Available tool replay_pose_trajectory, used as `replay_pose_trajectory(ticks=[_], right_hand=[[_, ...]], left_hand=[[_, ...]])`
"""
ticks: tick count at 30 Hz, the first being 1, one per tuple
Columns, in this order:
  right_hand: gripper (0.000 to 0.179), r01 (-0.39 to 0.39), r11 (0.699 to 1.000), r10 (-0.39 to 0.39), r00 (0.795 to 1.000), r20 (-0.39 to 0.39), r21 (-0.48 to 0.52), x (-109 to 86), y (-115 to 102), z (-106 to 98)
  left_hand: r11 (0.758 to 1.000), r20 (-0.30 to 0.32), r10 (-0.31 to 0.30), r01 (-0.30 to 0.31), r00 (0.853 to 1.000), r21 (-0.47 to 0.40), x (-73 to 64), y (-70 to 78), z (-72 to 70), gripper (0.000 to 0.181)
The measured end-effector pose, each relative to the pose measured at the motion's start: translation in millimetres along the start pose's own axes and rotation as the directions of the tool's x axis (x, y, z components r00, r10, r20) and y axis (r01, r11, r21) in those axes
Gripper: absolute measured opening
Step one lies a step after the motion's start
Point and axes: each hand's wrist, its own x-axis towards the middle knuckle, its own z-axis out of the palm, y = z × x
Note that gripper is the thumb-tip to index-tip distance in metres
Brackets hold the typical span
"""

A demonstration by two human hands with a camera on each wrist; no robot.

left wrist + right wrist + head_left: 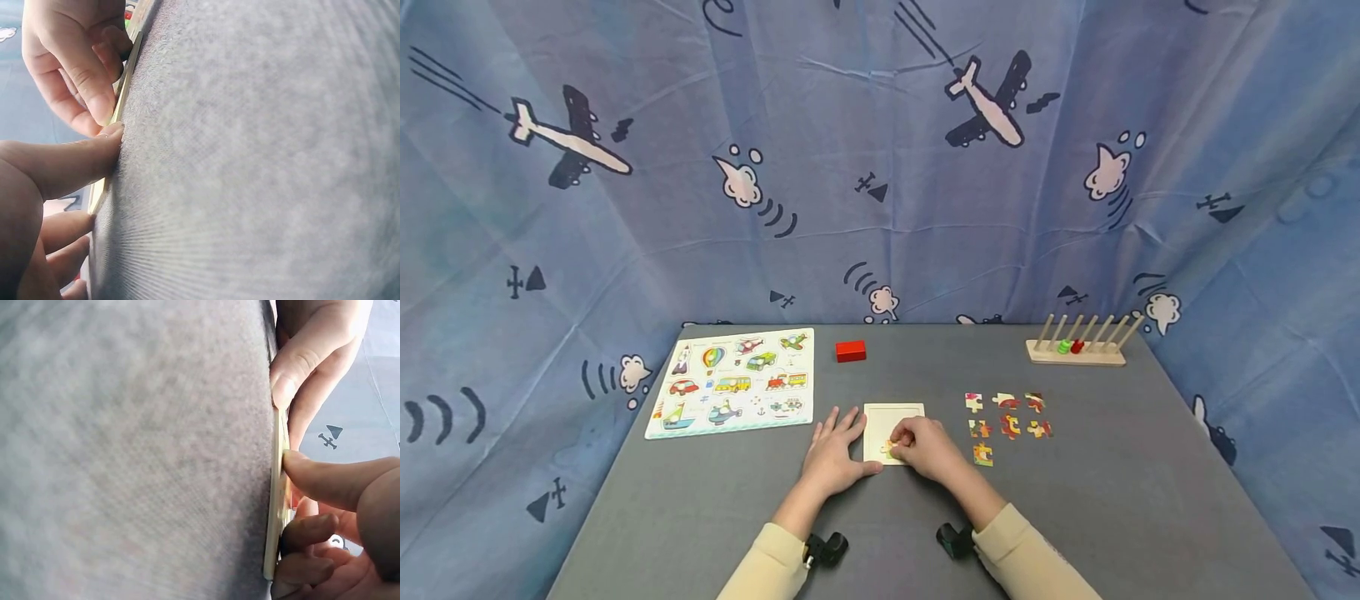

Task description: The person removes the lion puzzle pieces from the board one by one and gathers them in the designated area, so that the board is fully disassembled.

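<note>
A small square wooden puzzle tray (893, 412) lies in front of me. Between the thumb and fingers of my right hand (927, 448) is a yellowish jigsaw piece (886, 450), held low inside the tray near its front rim. My left hand (835, 460) steadies the tray, its straight fingers along the left side and the thumb at the front edge. In the left wrist view that thumb (81, 156) presses on the rim. The right wrist view has the right thumb (331, 478) right over the tray's edge (272, 512); the fingers partly hide the piece.
Several loose jigsaw pieces (1010, 427) lie in rows right of the tray. A picture board of vehicles (737, 408) is at the left, with a red block (851, 352) behind the tray. A wooden peg stand (1075, 357) with green and red beads stands back right.
</note>
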Motion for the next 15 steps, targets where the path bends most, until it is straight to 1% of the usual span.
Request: replay_pose_trajectory(ticks=[4, 8, 12, 15], right_hand=[[0.019, 0.035, 0.999, -0.035, 0.999, -0.036, -0.020, -0.5, -0.1, 0.2], [0.018, 0.031, 0.999, -0.031, 0.999, -0.021, 0.018, 0.3, 0.0, -0.2], [0.011, -0.017, 0.996, 0.017, 1.000, 0.001, 0.083, -0.1, -0.2, -4.1], [0.013, -0.054, 0.989, 0.055, 0.998, -0.009, 0.139, -2.4, -1.2, -12.0]], left_hand=[[1.000, 0.001, -0.002, 0.002, 1.000, -0.007, -0.2, -0.1, -0.1, 0.089], [1.000, 0.002, -0.003, 0.003, 1.000, -0.010, 0.3, -0.7, 0.3, 0.089], [1.000, -0.001, -0.001, 0.001, 1.000, -0.011, 0.5, -0.1, -0.5, 0.089], [1.000, -0.002, 0.001, -0.001, 1.000, -0.012, -0.2, 0.6, -0.8, 0.089]])
